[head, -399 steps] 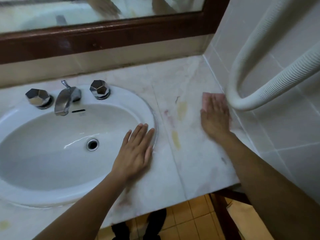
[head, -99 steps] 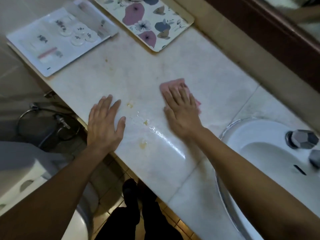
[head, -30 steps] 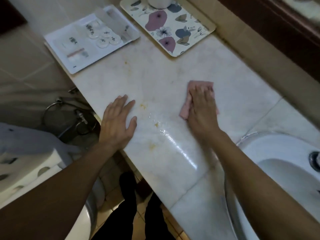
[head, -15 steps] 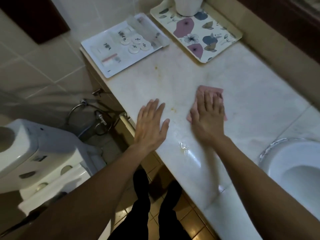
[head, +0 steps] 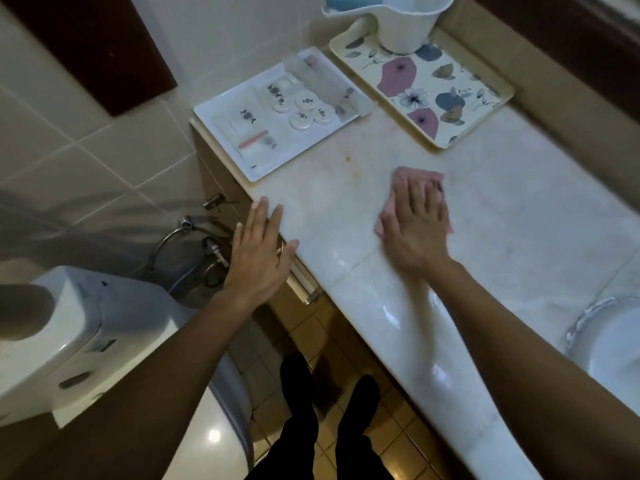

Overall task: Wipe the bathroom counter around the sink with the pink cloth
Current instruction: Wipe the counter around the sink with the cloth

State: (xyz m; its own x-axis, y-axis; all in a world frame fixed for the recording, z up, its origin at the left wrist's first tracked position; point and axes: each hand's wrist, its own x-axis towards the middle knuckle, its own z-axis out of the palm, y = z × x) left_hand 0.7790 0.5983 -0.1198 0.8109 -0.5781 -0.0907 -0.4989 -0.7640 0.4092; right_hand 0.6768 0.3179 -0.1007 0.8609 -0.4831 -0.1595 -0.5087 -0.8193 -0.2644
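My right hand (head: 415,223) lies flat with straight fingers on the pink cloth (head: 412,175), pressing it onto the pale marble counter (head: 519,230). Only the cloth's far edge and left side show past the fingers. My left hand (head: 258,252) is flat and spread at the counter's front left edge, fingertips over the edge, holding nothing. The white sink (head: 609,344) shows only its rim at the right border. A small yellowish stain (head: 347,157) marks the counter beyond the cloth.
A white tray of toiletries (head: 277,116) sits at the counter's left end. Beside it is a floral tray (head: 426,88) carrying a white tub (head: 398,19). A toilet cistern (head: 69,341) and hoses (head: 194,247) stand left of the counter. My legs (head: 325,427) are on the tiled floor.
The view has swung left along the counter. My right hand has slid the cloth left, away from the sink. My left hand has shifted to the counter's left front edge.
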